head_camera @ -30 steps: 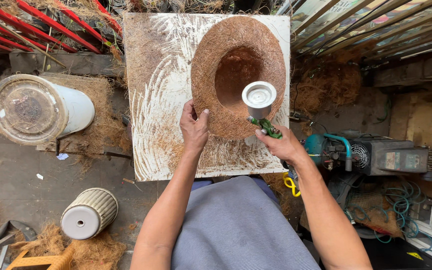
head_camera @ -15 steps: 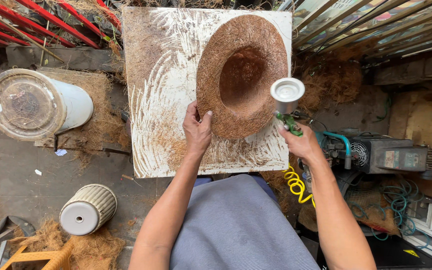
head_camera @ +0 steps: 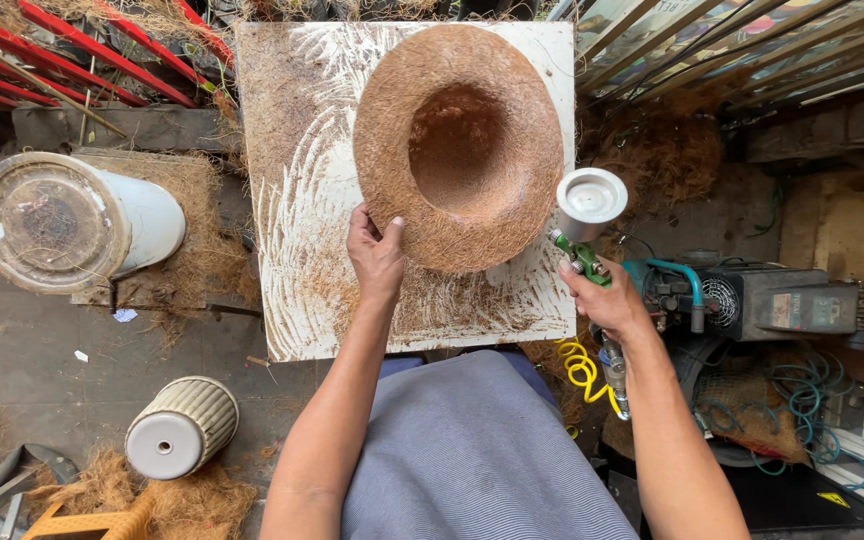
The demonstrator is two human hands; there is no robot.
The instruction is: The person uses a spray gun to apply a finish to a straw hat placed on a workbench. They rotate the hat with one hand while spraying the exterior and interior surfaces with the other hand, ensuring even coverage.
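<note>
White smeared board [head_camera: 292, 200] carries coir pot [head_camera: 457, 150].

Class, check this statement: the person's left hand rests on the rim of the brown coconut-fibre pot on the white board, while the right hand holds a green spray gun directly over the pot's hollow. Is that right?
Not quite. The head view shows the right hand holding the green spray gun with a white cup off to the side of the brown coconut-fibre pot, beyond its rim, not over the hollow. The left hand does rest on the rim, on the white board.
</note>
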